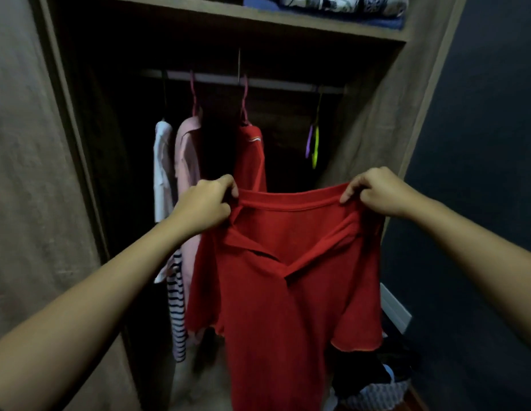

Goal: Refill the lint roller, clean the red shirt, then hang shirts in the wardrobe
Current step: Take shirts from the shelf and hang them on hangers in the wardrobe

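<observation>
A red polo shirt (288,292) hangs spread out in front of me, before the open wardrobe (80,143). My left hand (205,203) pinches its top edge at the left, and my right hand (376,194) pinches the same edge at the right. The collar folds forward below that edge. Behind it, on the rail (273,83), another red shirt (250,155) hangs on a pink hanger. A pink shirt (187,155) and a white garment (162,164) hang further left.
Empty purple and yellow-green hangers (314,143) hang at the rail's right end. A striped garment (176,307) dangles low on the left. Folded fabrics (332,7) lie on the top shelf. A basket with dark clothes (385,378) stands at the lower right beside a dark wall.
</observation>
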Demonstrator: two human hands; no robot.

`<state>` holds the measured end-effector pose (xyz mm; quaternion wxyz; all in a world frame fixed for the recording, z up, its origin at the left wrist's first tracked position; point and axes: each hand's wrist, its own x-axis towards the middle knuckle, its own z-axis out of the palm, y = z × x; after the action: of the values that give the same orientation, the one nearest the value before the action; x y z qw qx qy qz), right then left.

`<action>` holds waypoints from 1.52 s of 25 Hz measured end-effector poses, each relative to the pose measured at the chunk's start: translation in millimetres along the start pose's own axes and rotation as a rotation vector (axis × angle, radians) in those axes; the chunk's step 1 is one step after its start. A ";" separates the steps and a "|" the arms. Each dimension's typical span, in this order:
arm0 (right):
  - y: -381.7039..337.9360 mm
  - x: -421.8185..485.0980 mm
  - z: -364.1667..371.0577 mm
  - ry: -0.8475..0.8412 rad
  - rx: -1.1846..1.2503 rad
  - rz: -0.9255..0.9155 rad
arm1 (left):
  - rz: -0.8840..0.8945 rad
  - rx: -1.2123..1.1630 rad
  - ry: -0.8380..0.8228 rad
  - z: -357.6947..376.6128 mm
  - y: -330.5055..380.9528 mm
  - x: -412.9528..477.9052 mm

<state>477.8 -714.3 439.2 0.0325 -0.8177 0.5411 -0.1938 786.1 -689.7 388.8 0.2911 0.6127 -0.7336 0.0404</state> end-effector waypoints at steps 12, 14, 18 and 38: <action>56.3 64.3 -34.5 0.032 -0.920 -0.192 | 0.089 -0.392 0.145 56.2 83.5 101.5; 64.3 72.3 -37.6 0.047 -1.008 -0.223 | 0.020 -0.504 0.195 56.5 98.5 134.9; 72.8 79.8 -33.0 0.075 -1.049 -0.258 | -0.132 -0.488 0.222 53.6 119.4 196.6; 79.8 82.9 -24.7 0.170 -1.018 -0.296 | -0.408 -0.561 0.391 98.6 132.2 186.7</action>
<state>427.6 -817.8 464.4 -0.4398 -0.7791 0.4461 0.0249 612.0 -861.7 435.6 0.5832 0.6235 -0.5102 -0.1043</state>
